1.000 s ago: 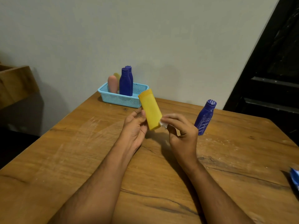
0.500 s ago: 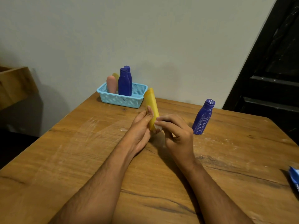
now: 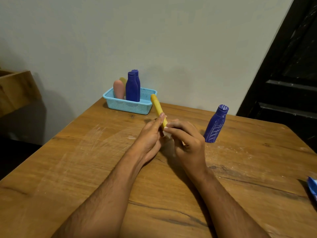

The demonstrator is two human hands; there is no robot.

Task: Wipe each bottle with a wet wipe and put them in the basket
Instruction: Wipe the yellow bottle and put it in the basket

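My left hand (image 3: 151, 134) grips the lower end of the yellow bottle (image 3: 158, 109), held edge-on and tilted above the middle of the wooden table (image 3: 68, 165), while my right hand (image 3: 187, 143) pinches the white wet wipe (image 3: 167, 133) against its base. Bare wood lies open to my left and toward the near edge, and the light blue basket (image 3: 130, 105) sits at the far edge by the wall. I count four bottles in the basket, two dark blue (image 3: 132, 88), one pink (image 3: 118, 89) and one pale yellow (image 3: 123, 81) mostly hidden, plus one dark blue bottle (image 3: 215, 124) with scratchy white lines standing just beside my right hand; a blue packet (image 3: 313, 189) shows at the right edge, with no writing I can read.
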